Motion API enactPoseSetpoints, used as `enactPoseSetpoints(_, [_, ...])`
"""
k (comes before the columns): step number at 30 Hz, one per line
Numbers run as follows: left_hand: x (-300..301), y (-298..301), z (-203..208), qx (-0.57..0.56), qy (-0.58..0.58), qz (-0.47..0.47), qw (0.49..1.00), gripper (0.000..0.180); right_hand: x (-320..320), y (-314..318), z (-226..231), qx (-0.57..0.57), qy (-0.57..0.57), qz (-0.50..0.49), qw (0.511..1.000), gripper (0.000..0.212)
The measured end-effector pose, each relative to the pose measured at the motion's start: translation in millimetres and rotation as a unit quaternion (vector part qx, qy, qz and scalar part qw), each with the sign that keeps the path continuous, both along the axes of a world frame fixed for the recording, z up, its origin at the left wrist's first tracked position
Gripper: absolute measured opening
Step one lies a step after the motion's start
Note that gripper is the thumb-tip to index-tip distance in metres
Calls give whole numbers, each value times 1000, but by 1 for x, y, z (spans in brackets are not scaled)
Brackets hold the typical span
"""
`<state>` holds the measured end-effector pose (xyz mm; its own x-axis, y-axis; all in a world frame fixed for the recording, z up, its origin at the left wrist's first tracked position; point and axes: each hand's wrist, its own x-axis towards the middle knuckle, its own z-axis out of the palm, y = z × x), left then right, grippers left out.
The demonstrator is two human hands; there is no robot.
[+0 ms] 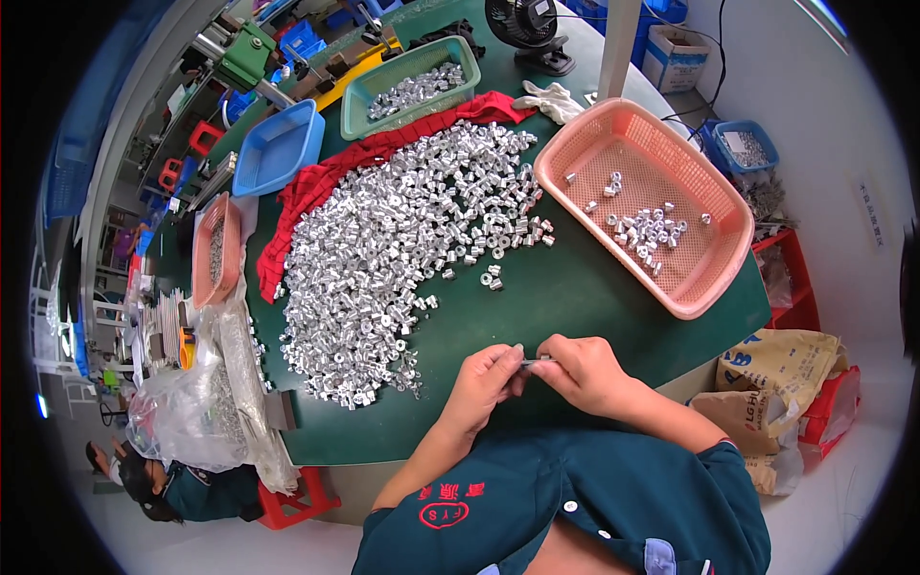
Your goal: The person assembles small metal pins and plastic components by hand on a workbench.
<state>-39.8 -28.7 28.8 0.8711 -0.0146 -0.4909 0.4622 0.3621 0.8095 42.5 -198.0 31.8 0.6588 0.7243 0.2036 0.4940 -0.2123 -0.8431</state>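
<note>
My left hand (486, 385) and my right hand (586, 374) meet just above the near edge of the green table (450, 331). Both are closed, thumbs and fingers pinching a small silvery metal piece (529, 361) between them. Fingers cover most of that piece, so its exact shape is hidden. Beyond my left hand lies a broad heap of small shiny metal bushings (383, 259), with a few loose bushings (493, 278) off its right edge. To the right, a pink plastic basket (661, 299) holds a scattering of similar bushings.
A red cloth (280, 230) borders the heap. Behind it stand a green basket (356, 105) of metal parts and a blue tray (278, 153). A white glove (551, 101) and black fan (527, 34) are farther back. Plastic bags (187, 407) hang at left; another person (206, 491) is lower left.
</note>
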Motion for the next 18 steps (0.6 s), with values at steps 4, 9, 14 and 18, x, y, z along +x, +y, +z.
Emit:
enactPoseSetpoints(4, [8,17,-3,8,-24,103,994,19,13,-11,-7,12,162,-108,981,19])
enactPoseSetpoints(9, [68,0,30,2,-99,28,995,17,8,-7,-34,-16,-109,-111,988,17])
enactPoseSetpoints(14, [140,-54,32,299,-344,-23,890,24,5,-1,-32,-7,-125,-104,987,14])
enactPoseSetpoints(18, [155,-85,21,380,-384,-64,839,22,7,-10,-48,-11,-142,-94,985,11])
